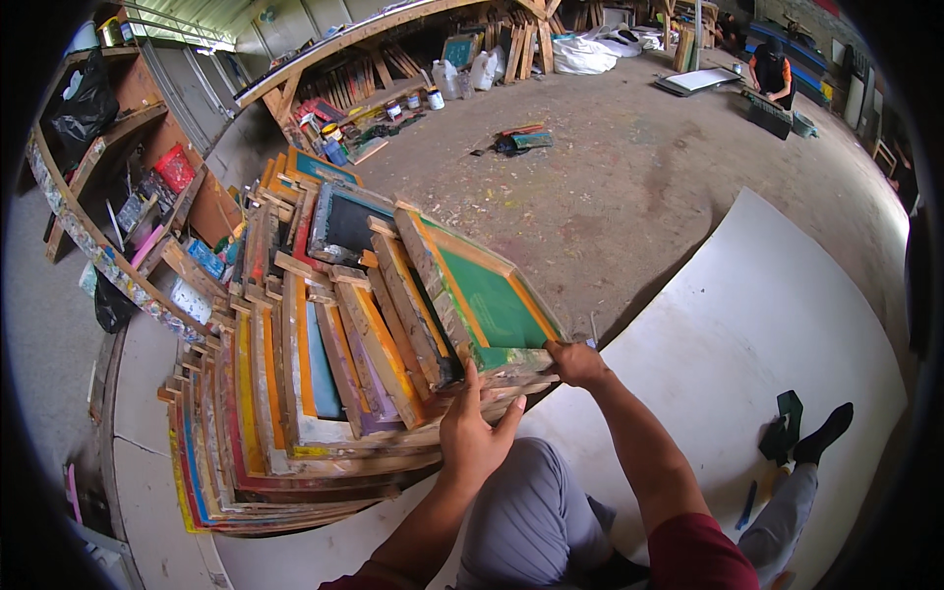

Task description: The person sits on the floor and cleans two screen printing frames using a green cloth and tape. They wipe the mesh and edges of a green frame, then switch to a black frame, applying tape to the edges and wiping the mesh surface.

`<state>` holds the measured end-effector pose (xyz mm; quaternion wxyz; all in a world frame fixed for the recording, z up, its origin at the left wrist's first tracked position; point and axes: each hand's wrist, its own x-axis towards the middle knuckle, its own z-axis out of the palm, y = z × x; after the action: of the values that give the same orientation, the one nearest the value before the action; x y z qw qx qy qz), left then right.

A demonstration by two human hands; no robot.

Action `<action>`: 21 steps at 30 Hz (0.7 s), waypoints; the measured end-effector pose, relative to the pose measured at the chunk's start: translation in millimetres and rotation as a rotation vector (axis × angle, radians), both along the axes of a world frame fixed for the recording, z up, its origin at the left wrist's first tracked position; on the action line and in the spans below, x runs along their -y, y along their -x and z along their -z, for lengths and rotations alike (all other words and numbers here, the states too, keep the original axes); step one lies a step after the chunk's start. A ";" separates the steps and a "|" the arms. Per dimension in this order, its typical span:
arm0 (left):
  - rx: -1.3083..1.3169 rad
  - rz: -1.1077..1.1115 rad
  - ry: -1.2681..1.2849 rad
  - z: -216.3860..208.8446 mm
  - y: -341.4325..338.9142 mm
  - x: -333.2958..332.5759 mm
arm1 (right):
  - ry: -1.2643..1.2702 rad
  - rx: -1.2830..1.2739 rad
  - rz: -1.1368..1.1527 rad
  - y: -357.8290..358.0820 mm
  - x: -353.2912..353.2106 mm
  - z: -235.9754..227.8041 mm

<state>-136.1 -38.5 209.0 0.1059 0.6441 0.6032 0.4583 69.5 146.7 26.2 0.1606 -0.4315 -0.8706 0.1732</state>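
Observation:
A wooden screen-printing frame (447, 280) with green mesh leans at the near end of a long row of similar frames (295, 374). My right hand (580, 364) is closed around the lower right corner of that green frame. Against its lower left edge, my left hand (475, 438) is raised with thumb and forefinger apart. It holds nothing that I can see, and its other fingers are partly hidden. The stacked frames beside it have orange, yellow, purple, blue and dark mesh, and paint stains their wood.
A white sheet (747, 324) lies under my legs, with a dark green piece (784, 428) and a blue-handled tool (747, 503) on it. Paint-stained shelves (128, 261) stand at left. Jars and jugs (447, 81) line the back. Another person (772, 74) crouches far right.

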 end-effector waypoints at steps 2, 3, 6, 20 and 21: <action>-0.019 0.006 0.044 -0.9 2.8 3.8 | 0.009 0.015 -0.012 2.7 1.1 -0.6; -0.028 0.010 0.066 -1.3 3.9 5.0 | 0.008 0.022 -0.020 4.0 1.4 -1.1; 0.026 0.021 -0.041 1.6 1.6 3.7 | 0.028 0.027 -0.032 9.4 3.0 -3.8; -0.163 -0.073 -0.106 -8.4 12.7 -5.9 | 0.060 -0.125 -0.145 10.2 -0.5 -10.9; -0.158 -0.072 -0.089 -8.6 14.4 -6.0 | 0.067 -0.137 -0.141 9.5 -1.0 -11.5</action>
<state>-150.5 -32.4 217.6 0.0126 0.6602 0.6116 0.4357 60.0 147.7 37.8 0.1927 -0.3616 -0.8795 0.2420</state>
